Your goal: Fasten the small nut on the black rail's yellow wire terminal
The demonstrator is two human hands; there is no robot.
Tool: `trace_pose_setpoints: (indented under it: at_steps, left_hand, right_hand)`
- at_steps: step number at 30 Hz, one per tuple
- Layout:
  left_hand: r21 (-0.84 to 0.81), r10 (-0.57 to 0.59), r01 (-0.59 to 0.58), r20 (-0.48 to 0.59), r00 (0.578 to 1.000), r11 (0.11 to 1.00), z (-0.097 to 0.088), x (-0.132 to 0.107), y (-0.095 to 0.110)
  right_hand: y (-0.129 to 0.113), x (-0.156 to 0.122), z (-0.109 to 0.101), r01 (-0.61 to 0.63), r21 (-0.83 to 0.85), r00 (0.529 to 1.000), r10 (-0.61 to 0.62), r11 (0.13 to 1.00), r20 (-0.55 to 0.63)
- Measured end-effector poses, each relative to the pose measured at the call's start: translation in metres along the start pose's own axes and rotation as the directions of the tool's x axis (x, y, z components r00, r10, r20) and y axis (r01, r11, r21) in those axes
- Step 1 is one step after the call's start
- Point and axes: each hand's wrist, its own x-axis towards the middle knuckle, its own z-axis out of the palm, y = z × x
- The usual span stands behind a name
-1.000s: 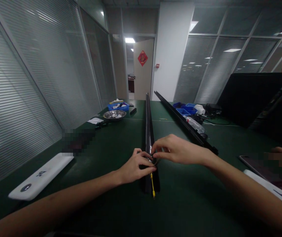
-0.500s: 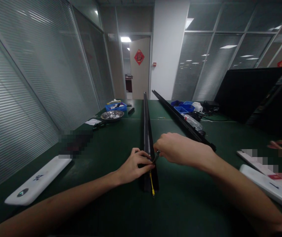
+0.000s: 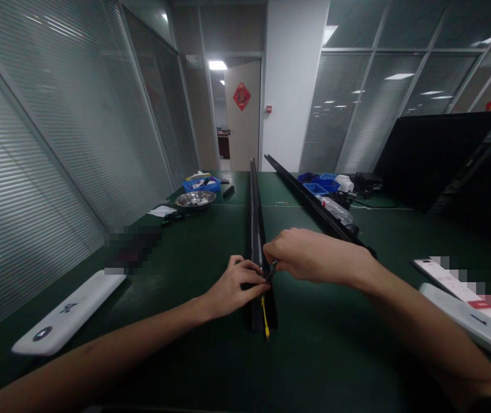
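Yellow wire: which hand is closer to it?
Left: the left hand is at the visible far end of the yellow wire; the right hand is beyond it, to the right.

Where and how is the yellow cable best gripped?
Likely by pinching the yellow cable sideways at its thicker near tip, coming from the person's side: it runs thin along the black rail, its far part disappears by the left hand, and that tip lies uncovered.

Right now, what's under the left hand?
The black rail runs beneath the left hand, and a yellow cable shows from under it at the rail's near end. Whatever lies directly beneath is covered; the cable's other end can't be seen.
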Motion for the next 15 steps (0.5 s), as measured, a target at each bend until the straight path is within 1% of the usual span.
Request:
trace_pose_setpoints:
  at_steps: [10,15]
  left_hand:
    - [0.003,0.013,-0.013,-0.014,1.000,1.000,0.0010,-0.0005,-0.0014]
    - [0.009,0.022,-0.022,-0.016,1.000,1.000,0.0008,-0.0006,-0.0016]
  right_hand:
    - [-0.0007,0.0001,-0.0017,0.069,-0.013,0.997,-0.069,0.998,-0.039]
    - [-0.0019,-0.0008,-0.0011,0.059,-0.008,0.998,-0.060,0.998,-0.026]
